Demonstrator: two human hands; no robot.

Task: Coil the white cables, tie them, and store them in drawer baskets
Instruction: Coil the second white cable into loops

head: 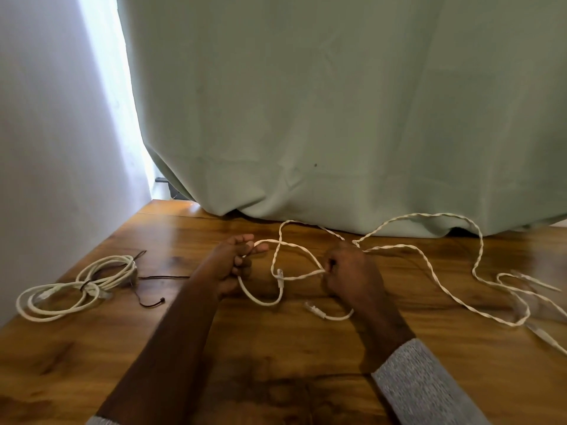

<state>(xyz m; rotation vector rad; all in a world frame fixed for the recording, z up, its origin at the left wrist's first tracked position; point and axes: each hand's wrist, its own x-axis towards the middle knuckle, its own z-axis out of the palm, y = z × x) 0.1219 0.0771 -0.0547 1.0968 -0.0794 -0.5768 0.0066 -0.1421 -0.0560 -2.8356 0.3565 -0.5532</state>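
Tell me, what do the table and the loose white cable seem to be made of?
The table looks like wood with a glossy varnish: brown grain and bright reflections show. The loose white cable looks like two thin plastic-coated strands twisted together, matte; a clear plug, probably plastic, ends it.

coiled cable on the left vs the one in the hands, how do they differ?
The coiled cable lies in neat loops, bound with a dark tie, untouched. The loose cable sprawls across the table uncoiled, untied, gripped by the left hand and right hand. Both are white, with clear plugs.
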